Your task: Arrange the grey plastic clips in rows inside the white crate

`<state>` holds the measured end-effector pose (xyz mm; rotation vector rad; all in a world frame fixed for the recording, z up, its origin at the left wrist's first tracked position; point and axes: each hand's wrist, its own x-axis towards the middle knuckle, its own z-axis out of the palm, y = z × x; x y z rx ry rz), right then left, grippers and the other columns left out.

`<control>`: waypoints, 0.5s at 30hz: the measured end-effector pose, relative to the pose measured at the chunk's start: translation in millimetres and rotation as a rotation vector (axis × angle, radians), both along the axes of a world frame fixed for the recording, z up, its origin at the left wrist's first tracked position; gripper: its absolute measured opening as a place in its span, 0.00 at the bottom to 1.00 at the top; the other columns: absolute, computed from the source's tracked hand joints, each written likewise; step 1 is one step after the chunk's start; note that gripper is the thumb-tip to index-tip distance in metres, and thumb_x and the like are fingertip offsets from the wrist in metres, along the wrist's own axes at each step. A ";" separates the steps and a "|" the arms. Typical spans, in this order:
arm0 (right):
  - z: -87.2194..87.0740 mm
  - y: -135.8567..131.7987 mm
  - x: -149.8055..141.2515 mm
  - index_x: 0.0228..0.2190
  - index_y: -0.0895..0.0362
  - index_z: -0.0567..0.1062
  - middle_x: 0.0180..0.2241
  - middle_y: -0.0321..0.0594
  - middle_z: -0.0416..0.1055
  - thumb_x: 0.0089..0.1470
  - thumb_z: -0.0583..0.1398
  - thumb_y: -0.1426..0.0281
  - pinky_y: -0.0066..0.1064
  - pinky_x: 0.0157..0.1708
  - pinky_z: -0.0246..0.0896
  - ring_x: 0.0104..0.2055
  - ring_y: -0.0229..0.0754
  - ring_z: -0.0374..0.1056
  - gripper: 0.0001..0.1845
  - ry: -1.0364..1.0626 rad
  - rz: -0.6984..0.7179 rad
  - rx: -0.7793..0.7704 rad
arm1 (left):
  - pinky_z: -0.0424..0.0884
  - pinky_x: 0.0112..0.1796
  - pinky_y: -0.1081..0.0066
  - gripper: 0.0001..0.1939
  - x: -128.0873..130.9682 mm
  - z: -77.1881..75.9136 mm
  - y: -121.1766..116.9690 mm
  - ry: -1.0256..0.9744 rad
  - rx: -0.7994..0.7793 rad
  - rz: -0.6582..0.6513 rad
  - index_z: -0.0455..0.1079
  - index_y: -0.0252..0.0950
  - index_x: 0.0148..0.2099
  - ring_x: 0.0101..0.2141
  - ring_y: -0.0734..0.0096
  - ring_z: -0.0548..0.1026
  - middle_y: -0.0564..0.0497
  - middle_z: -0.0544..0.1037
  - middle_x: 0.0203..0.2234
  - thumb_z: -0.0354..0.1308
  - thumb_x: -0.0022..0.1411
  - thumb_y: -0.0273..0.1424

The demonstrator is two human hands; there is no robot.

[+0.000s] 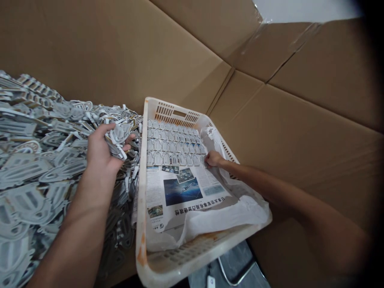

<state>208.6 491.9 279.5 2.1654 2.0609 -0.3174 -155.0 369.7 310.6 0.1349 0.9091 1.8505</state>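
My left hand point(103, 151) is closed around a small stack of flat grey metal pieces point(118, 138), lifted just above a big heap of the same pieces point(36, 160) on the left. My right hand point(213, 159) reaches into a white plastic crate point(168, 268), fingers curled at the right end of the nearest row of pieces point(172, 144) laid in neat rows at the crate's far end. Whether those fingers pinch a piece is hidden. A newspaper sheet point(183, 196) over white paper lines the crate's bottom.
Brown cardboard walls point(285, 128) surround the area behind and to the right. The crate tilts toward me, its near rim overhanging the edge. Below it a metal chair frame point(237, 272) and grey floor show.
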 end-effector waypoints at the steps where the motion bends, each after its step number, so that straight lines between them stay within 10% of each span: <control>1: -0.3 1.3 -0.9 0.55 0.59 0.75 0.56 0.48 0.72 0.66 0.64 0.61 0.43 0.52 0.73 0.53 0.50 0.73 0.21 0.003 -0.001 -0.014 | 0.59 0.14 0.78 0.08 -0.1 -0.1 0.1 -0.002 0.003 0.003 0.69 0.33 0.38 0.23 0.68 0.79 0.49 0.78 0.29 0.55 0.54 0.28; 15: -12.1 16.5 -2.8 0.42 0.66 0.80 0.39 0.47 0.79 0.65 0.64 0.70 0.25 0.31 0.66 0.34 0.38 0.73 0.10 0.054 0.009 -0.055 | 0.59 0.14 0.77 0.08 -2.0 -0.7 -0.5 -0.017 0.014 0.001 0.68 0.34 0.38 0.23 0.67 0.79 0.49 0.78 0.28 0.56 0.52 0.28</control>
